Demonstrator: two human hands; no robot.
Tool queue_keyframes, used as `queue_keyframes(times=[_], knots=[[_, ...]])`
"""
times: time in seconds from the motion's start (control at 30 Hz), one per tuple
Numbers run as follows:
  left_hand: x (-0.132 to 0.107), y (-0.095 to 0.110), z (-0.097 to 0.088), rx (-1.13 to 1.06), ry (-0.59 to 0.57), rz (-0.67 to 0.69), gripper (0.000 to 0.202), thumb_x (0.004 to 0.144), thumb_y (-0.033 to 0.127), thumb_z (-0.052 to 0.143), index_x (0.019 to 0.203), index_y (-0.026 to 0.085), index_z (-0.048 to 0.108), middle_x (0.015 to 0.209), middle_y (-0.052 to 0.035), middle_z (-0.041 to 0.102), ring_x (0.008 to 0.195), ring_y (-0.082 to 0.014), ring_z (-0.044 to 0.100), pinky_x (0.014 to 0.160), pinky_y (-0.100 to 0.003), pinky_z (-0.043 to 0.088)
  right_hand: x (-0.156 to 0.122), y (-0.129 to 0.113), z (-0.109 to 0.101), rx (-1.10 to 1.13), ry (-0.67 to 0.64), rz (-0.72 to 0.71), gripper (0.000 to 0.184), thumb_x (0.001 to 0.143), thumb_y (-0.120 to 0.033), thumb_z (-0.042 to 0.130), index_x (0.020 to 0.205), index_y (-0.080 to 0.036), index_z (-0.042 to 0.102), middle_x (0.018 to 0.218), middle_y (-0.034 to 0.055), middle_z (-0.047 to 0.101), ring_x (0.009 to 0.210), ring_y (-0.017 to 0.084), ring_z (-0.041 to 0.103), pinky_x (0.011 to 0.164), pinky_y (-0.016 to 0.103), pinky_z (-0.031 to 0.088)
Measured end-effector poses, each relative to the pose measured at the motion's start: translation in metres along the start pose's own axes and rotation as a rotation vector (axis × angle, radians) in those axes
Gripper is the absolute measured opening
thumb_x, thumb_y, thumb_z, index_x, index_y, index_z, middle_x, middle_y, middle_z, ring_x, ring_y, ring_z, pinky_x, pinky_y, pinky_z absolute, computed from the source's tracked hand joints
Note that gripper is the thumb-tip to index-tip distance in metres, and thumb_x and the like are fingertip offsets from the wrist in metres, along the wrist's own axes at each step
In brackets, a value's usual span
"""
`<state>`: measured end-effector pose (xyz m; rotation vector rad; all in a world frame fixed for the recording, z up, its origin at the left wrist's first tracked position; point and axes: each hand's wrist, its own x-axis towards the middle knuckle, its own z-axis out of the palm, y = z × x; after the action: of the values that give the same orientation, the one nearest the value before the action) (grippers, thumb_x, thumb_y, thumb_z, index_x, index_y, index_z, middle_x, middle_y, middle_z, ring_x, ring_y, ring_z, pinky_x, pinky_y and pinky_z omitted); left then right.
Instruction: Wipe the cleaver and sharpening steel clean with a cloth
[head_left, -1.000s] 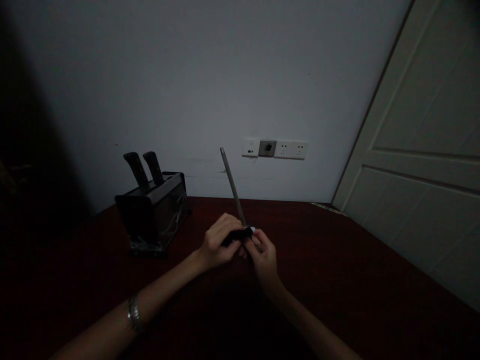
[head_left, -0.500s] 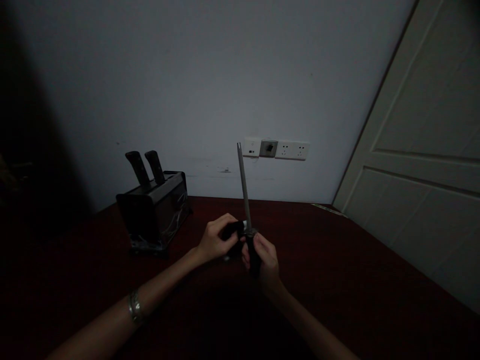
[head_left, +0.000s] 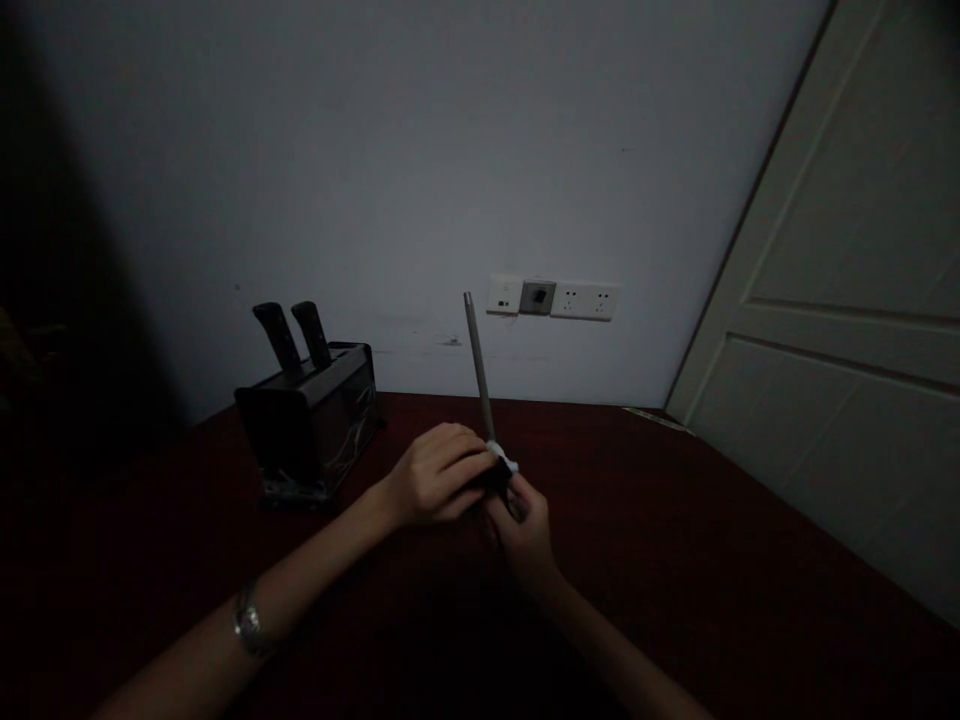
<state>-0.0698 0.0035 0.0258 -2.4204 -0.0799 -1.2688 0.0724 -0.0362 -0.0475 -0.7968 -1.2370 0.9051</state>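
A honing steel (head_left: 478,365) stands nearly upright, its grey rod leaning a little left. My right hand (head_left: 525,525) is closed around its dark handle, which is mostly hidden now. Over the base of the rod, my left hand (head_left: 442,475) is closed on a dark cloth-like piece (head_left: 495,474) with a white part (head_left: 501,456) showing. The cloth-like piece touches the steel where rod and handle meet; its exact shape is lost in the dim light. A silver bracelet (head_left: 248,622) circles my left wrist.
On the left of the dark red table (head_left: 600,450) stands a black knife block (head_left: 304,420) with two black-handled knives (head_left: 292,335) in it. Behind is a pale wall with sockets (head_left: 583,300). A white panelled door (head_left: 847,330) is at right.
My left hand has moved right and over the top of the handle, bringing the dark piece against the steel. The rod's tip has shifted slightly left.
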Motion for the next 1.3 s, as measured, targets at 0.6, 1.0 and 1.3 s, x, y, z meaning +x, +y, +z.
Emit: queue_keyframes(times=[0.6, 1.0, 1.3], knots=[[-0.005, -0.002, 0.005, -0.308, 0.017, -0.328, 0.021, 0.077, 0.003, 0.043, 0.091, 0.014, 0.054, 0.08, -0.0069, 0.059, 0.076, -0.0157, 0.055, 0.068, -0.033, 0.049, 0.002, -0.012, 0.003, 0.17, -0.017, 0.03, 0.025, 0.076, -0.033, 0.059, 0.08, -0.023, 0.037, 0.042, -0.013, 0.043, 0.03, 0.004, 0.033, 0.029, 0.014, 0.027], [0.003, 0.016, 0.01, -0.22, 0.023, -0.071, 0.037, 0.072, -0.002, 0.043, 0.107, 0.008, 0.049, 0.09, -0.013, 0.06, 0.085, -0.0196, 0.053, 0.071, -0.037, 0.051, 0.001, -0.008, 0.003, 0.205, -0.013, -0.022, 0.028, 0.072, -0.03, 0.063, 0.079, -0.023, 0.037, 0.042, -0.0135, 0.043, 0.029, 0.004, 0.036, 0.03, 0.015, 0.027], [-0.008, 0.007, 0.013, -0.325, 0.118, -0.336, 0.017, 0.076, 0.004, 0.045, 0.089, 0.013, 0.052, 0.076, -0.0059, 0.055, 0.071, -0.0142, 0.051, 0.062, -0.03, 0.047, 0.0, -0.009, 0.003, 0.186, -0.003, -0.02, 0.024, 0.076, -0.03, 0.062, 0.081, -0.022, 0.04, 0.055, -0.0083, 0.056, 0.032, 0.004, 0.041, 0.03, 0.015, 0.031]])
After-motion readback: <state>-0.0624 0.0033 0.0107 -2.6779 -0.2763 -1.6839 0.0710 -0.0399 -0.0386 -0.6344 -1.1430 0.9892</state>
